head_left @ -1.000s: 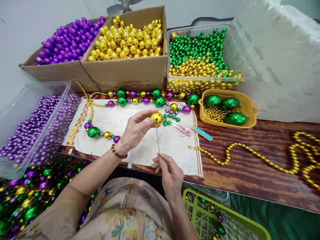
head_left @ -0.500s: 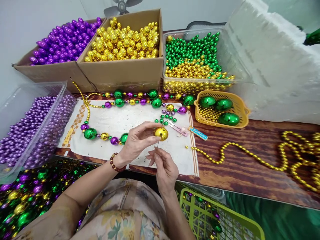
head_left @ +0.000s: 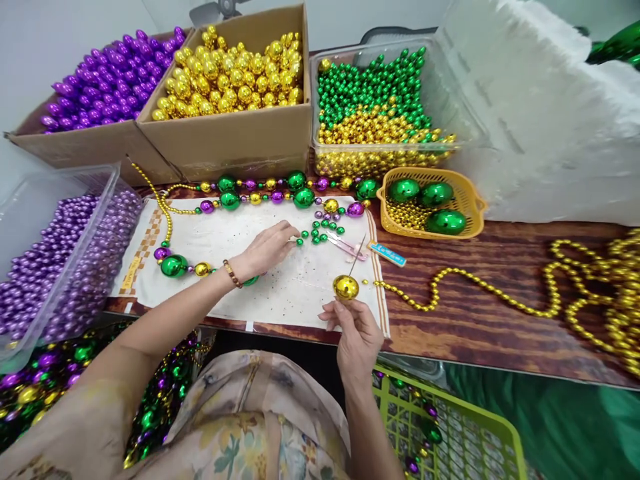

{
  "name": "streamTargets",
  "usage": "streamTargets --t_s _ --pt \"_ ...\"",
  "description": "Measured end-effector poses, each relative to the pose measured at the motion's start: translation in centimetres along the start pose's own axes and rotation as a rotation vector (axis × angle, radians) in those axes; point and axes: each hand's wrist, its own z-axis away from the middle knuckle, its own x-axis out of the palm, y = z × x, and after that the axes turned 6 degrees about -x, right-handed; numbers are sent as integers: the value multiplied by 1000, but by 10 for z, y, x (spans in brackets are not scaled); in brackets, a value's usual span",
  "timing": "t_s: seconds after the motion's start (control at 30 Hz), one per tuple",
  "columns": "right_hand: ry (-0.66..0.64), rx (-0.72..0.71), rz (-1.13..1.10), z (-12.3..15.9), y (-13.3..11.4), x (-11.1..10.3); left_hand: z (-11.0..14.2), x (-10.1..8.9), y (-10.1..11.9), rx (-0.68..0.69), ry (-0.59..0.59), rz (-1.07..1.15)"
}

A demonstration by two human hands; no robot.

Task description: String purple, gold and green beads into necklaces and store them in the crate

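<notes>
My right hand (head_left: 357, 330) is closed below a large gold bead (head_left: 345, 287), pinching the lower part of a long needle (head_left: 358, 257). The needle runs up through the bead, and its tip slants to the upper right. Over the white cloth, my left hand (head_left: 267, 250) has its fingers drawn together at a small green bead (head_left: 299, 242) on the near side of a loose cluster of green beads (head_left: 323, 233). Pink-handled snips (head_left: 347, 250) lie behind the needle. A strung bead garland (head_left: 174, 266) passes partly beneath my left hand.
Cardboard boxes of purple beads (head_left: 115, 83) and gold beads (head_left: 235, 73) stand behind. Clear tubs hold green and gold beads (head_left: 375, 100) and small purple beads (head_left: 75, 260). An orange basket (head_left: 473, 223), blue-labelled item (head_left: 387, 254) and gold bead strand (head_left: 465, 273) sit rightward.
My left hand has let go of the gold bead and moved to the small green beads. My right hand has shifted right with the needle, and the gold bead now sits lower on it.
</notes>
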Motion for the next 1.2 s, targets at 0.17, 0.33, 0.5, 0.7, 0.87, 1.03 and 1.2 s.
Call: streamTargets --t_s 0.17,0.33,0.5,0.7,0.87,1.03,1.2 --pt "-45 11 29 4 5 -2 -21 12 0 42 -190 -316" --pt "-82 0 66 5 9 -4 -28 9 -4 -54 -144 71" --pt "-154 -58 106 8 9 -6 -13 -10 5 -334 -202 1190" --pt "-229 -156 137 13 3 -3 11 -24 27 -371 -283 1680" --pt "-247 -192 171 14 -1 -1 15 -20 26 -392 -236 1777" --pt "-237 -194 174 14 -1 1 16 -18 24 -415 -230 1770" --pt "-241 -176 218 13 -2 -2 16 -19 23 -380 -252 1704"
